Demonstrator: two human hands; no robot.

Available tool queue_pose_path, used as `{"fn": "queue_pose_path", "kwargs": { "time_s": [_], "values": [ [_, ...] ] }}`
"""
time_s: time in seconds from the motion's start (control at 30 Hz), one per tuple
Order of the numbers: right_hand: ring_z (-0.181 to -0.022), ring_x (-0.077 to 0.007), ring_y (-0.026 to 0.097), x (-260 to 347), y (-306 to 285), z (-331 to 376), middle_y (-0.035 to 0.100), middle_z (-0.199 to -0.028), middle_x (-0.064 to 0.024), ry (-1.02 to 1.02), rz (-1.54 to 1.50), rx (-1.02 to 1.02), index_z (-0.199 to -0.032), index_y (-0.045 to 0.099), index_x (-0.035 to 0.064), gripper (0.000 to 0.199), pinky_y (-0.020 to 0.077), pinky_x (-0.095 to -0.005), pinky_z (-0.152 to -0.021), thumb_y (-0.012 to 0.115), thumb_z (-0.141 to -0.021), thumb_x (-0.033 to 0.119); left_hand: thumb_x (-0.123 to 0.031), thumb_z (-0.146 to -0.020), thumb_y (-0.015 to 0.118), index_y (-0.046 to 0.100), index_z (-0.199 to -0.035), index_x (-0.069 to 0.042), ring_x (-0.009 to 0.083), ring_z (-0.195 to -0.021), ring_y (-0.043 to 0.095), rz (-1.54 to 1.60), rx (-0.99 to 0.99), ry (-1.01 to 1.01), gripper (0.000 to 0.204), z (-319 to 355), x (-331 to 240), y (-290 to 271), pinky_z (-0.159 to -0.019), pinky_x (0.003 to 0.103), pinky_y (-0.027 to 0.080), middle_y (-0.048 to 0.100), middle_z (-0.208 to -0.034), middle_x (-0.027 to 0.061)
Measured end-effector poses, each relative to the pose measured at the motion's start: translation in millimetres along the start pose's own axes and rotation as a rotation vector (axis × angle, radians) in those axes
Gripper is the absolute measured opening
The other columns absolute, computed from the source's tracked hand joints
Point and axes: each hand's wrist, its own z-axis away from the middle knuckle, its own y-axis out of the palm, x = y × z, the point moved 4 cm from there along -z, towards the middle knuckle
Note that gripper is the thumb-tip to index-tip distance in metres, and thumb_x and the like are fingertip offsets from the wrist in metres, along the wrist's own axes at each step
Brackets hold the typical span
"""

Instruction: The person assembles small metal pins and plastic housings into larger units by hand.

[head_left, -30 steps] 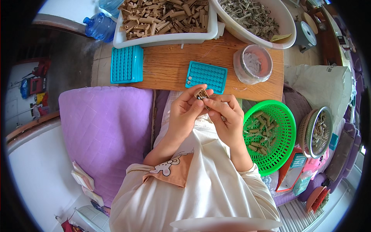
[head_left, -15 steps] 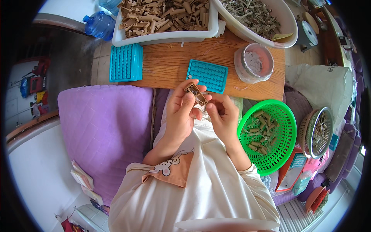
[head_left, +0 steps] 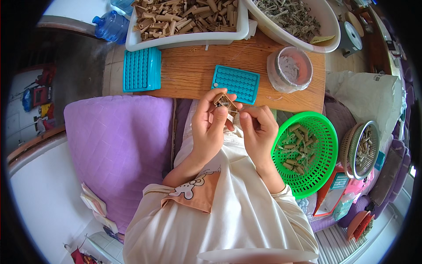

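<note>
Above my lap, my left hand (head_left: 208,130) is closed around a small brown plastic housing (head_left: 223,100), its hollow side turned up. Some small parts show inside it, too fine to name, and the thumb covers part of them. My right hand (head_left: 258,134) is just right of the housing, thumb and forefinger pinched together. A thin pale strand seems to run from the housing's right end to those fingertips. Just beyond my hands lies a teal tray (head_left: 237,83) with rows of round recesses, on the wooden table (head_left: 189,66).
A stack of teal trays (head_left: 141,70), a white bin (head_left: 189,42) of brown housings, a round tub (head_left: 293,42) of tangled parts and a small bucket (head_left: 303,83) stand on the table. A green basket (head_left: 330,154) sits right; a purple cushion (head_left: 118,149) lies left.
My right hand has drawn slightly right, away from the housing, with the thin strand now showing between them. My left thumb has come further over the housing.
</note>
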Motion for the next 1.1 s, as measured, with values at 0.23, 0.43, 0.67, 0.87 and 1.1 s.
{"fn": "queue_pose_path", "kwargs": {
  "time_s": [0.23, 0.43, 0.67, 0.87, 1.1],
  "values": [
    [-0.047, -0.0094, 0.044, -16.0, 5.7, 8.4, 0.046, -0.060, -0.0052, 0.013, -0.052, 0.038, -0.071, 0.056, -0.0001, 0.007, 0.0321, -0.0215, -0.041, 0.060, -0.076, 0.005, -0.014, -0.088, 0.042, 0.038, -0.114, -0.002, 0.0193, -0.091, 0.056, 0.180, -0.003, -0.082, 0.029, -0.2, 3.1, 2.4, -0.059, 0.022, 0.052, 0.051, -0.103, 0.0110],
    [-0.056, -0.0102, 0.052, -22.2, 11.8, 8.1, 0.054, -0.074, -0.0051, 0.232, -0.408, 0.093, -0.088, 0.053, -0.0009, 0.012, 0.0420, -0.0202, -0.051, 0.057, -0.077, 0.001, -0.016, -0.088, 0.042, 0.039, -0.113, -0.003, 0.0233, -0.095, 0.055, 0.614, -0.074, -0.267, 0.029, -0.4, 15.0, 0.7, -0.069, 0.028, 0.054, 0.051, -0.104, 0.0113],
    [-0.087, -0.0140, 0.054, -37.1, 13.3, -8.8, 0.050, -0.104, -0.0110, 0.141, -0.449, 0.319, -0.109, 0.042, -0.0029, 0.037, 0.0482, -0.0253, -0.070, 0.048, -0.073, -0.009, -0.016, -0.087, 0.044, 0.042, -0.111, -0.003, 0.0215, -0.096, 0.054, 0.671, -0.060, -0.443, 0.027, 1.1, 37.1, -12.7, -0.081, 0.031, 0.049, 0.052, -0.105, 0.0100],
    [-0.084, -0.0141, 0.056, -45.5, 28.2, -6.1, 0.055, -0.093, -0.0096, 0.266, -0.536, 0.354, -0.105, 0.047, -0.0043, 0.036, 0.0473, -0.0257, -0.075, 0.049, -0.069, -0.009, -0.014, -0.088, 0.042, 0.040, -0.114, -0.001, 0.0204, -0.099, 0.052, 0.334, -0.058, -0.307, 0.029, 12.7, 49.6, -19.2, -0.082, 0.030, 0.046, 0.051, -0.107, 0.0112],
    [-0.074, -0.0112, 0.055, -69.5, 44.0, -6.9, 0.056, -0.081, -0.0074, 0.380, -0.286, 0.513, -0.100, 0.051, -0.0053, 0.030, 0.0486, -0.0244, -0.063, 0.051, -0.070, -0.005, -0.008, -0.088, 0.042, 0.041, -0.116, 0.000, 0.0121, -0.092, 0.051, 0.044, -0.049, -0.254, 0.029, 19.2, 59.9, -30.4, -0.081, 0.023, 0.043, 0.052, -0.103, 0.0082]
  ]
}}
